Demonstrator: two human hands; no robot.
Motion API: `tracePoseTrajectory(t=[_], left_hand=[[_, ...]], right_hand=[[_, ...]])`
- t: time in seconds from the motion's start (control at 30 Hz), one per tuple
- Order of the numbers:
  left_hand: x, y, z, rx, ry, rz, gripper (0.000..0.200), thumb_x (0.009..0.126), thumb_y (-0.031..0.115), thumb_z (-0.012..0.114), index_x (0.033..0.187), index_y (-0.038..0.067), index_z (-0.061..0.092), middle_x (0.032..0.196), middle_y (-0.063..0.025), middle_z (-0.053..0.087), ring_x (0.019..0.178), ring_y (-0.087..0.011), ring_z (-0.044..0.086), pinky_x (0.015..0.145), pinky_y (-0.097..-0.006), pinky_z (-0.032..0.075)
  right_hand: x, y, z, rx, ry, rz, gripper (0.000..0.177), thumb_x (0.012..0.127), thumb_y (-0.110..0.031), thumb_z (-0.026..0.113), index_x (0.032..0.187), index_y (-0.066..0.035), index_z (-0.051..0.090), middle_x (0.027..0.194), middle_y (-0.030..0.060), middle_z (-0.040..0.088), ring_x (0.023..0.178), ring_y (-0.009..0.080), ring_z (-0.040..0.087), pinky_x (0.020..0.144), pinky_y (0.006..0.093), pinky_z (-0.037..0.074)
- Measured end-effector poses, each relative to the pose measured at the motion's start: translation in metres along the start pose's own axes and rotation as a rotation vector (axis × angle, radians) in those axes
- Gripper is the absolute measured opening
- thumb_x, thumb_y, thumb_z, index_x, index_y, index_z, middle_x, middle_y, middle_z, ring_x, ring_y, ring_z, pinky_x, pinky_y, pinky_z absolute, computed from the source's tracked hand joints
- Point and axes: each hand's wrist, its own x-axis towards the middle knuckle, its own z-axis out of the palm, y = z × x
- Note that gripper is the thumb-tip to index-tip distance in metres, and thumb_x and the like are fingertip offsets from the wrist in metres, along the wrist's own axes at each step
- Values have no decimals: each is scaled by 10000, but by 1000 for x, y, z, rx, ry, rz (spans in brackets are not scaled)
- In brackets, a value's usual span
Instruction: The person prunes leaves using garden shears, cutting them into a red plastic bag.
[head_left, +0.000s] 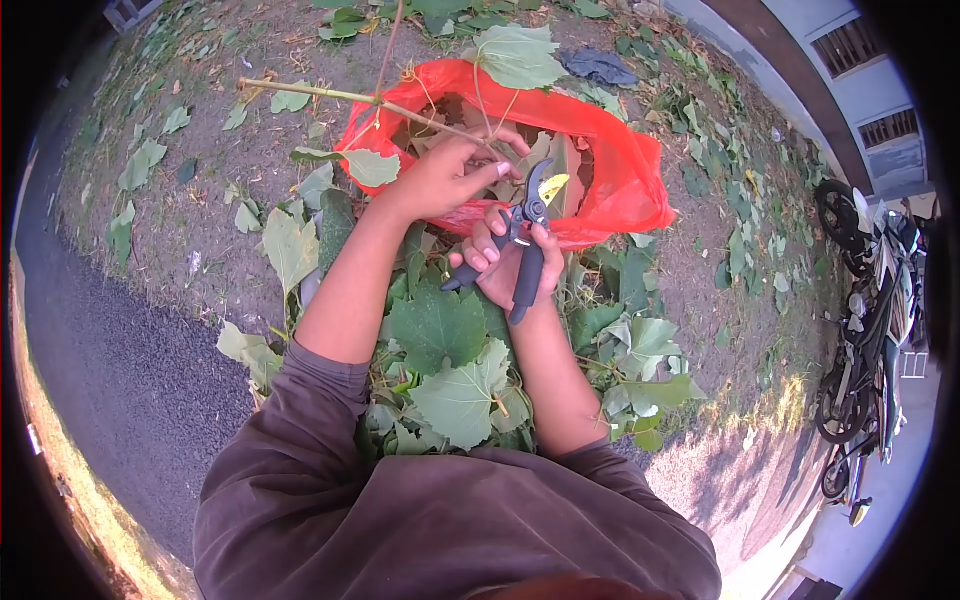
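Observation:
Over the mouth of a red plastic bag, my left hand is closed at the end of a green vine stem. The stem slants up to the left and carries a large leaf and thin tendrils. Just below, my right hand is wrapped round pruning shears. Their black handles stand apart and the blades point up, near my left fingers. Leaves and brownish pieces show inside the bag, partly hidden by my hands. Broad cut leaves are heaped between my forearms.
Loose leaves litter the bare soil all round. A black plastic scrap lies behind the bag. Paved asphalt runs along the left. Parked motorcycles and a building wall stand at the right.

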Motion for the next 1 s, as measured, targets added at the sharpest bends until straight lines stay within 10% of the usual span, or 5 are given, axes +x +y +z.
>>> tracePoseTrajectory(t=[0.53, 0.7, 1.0], left_hand=[[3, -23, -1, -147, 195, -7, 235, 1072, 25, 592, 1296, -6, 526, 1188, -89, 608, 1157, -222, 733, 972, -361, 629], [3, -19, -4, -175, 226, -6, 317, 1080, 32, 597, 1387, 13, 518, 1189, -48, 555, 1205, -205, 699, 1036, -361, 597], [0, -13, 0, 43, 102, -2, 281, 1064, 56, 631, 1340, 16, 608, 1150, -36, 606, 1187, -154, 658, 1061, -355, 562]], right_hand=[[-4, 1, -9, -21, 269, -85, 312, 1124, -391, 494, 984, -113, 507, 721, 6, 519, 615, 157, 544, 792, 425, 592], [1, 3, 8, 42, 220, -126, 491, 1055, -554, 483, 1070, -67, 546, 871, 98, 565, 885, 281, 602, 1076, 567, 466], [0, 4, 4, -46, 155, -1, 513, 1049, -571, 488, 1115, -63, 526, 921, 102, 552, 935, 290, 582, 1104, 577, 449]])
